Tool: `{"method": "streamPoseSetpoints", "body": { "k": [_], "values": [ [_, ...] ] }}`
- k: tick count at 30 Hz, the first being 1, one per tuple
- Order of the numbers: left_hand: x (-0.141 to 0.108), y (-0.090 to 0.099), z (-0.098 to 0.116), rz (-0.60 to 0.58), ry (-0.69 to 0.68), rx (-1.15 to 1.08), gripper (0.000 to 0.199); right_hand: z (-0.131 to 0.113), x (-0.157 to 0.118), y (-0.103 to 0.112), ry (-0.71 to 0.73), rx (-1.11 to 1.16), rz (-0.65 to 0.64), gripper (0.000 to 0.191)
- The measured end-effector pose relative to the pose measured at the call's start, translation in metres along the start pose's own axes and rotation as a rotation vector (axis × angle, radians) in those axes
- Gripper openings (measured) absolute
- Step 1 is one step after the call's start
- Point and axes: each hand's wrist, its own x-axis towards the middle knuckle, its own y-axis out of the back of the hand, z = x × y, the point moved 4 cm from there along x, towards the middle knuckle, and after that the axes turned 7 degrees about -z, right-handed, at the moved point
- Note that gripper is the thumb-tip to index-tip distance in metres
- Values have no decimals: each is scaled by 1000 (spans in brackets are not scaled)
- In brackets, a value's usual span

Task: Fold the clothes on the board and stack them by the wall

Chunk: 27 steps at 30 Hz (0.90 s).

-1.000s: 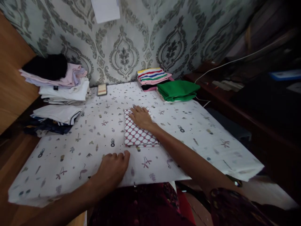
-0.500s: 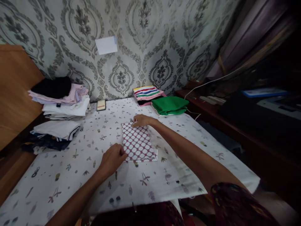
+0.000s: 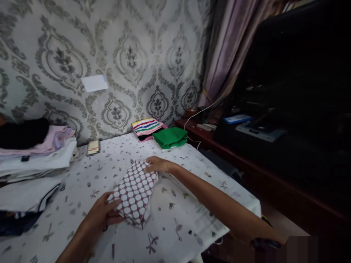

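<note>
A folded white cloth with a red and dark lattice pattern (image 3: 135,191) is tilted over the white printed table cover (image 3: 164,233). My left hand (image 3: 105,212) grips its near left side, thumb on top and fingers underneath. At the far right corner my right hand (image 3: 159,165) pinches the cloth between thumb and fingers. Beyond my right hand lie a folded green cloth (image 3: 170,137) and, beside it, a small pile topped by a striped cloth (image 3: 147,126).
Stacked garments (image 3: 35,155) stand at the left, with more folded clothes (image 3: 30,195) nearer. A small card (image 3: 93,147) lies by the patterned wall. On the right are a dark red desk (image 3: 246,164), a white cable (image 3: 203,109) and a large black object (image 3: 296,73).
The view has swung to the right. The lattice cloth, flat before, is now turned and partly raised. My left hand has moved its fingers under the cloth's near left side.
</note>
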Motion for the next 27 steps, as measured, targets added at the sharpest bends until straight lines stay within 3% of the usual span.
{"method": "streamPoseSetpoints", "body": {
  "k": [4, 6, 8, 12, 17, 21, 27],
  "values": [
    [10, -18, 15, -71, -9, 1, 68, 14, -14, 22, 48, 184, 137, 31],
    [23, -33, 36, -72, -32, -6, 65, 17, -23, 46, 104, 200, 241, 32],
    [43, -55, 64, -67, -84, -6, 58, 20, -32, 81, 131, 166, 426, 29],
    [105, -118, 130, -108, -274, -65, 39, 30, -45, 163, 75, 76, 805, 20],
    [195, -187, 192, -85, -383, -97, 37, 50, -44, 249, 7, 31, 1029, 16],
    [250, -217, 194, -52, -381, -54, 44, 82, -38, 275, -102, -55, 1108, 13],
    [287, -216, 155, 20, -334, 35, 41, 123, -37, 265, -241, -197, 1053, 13]
  ]
}}
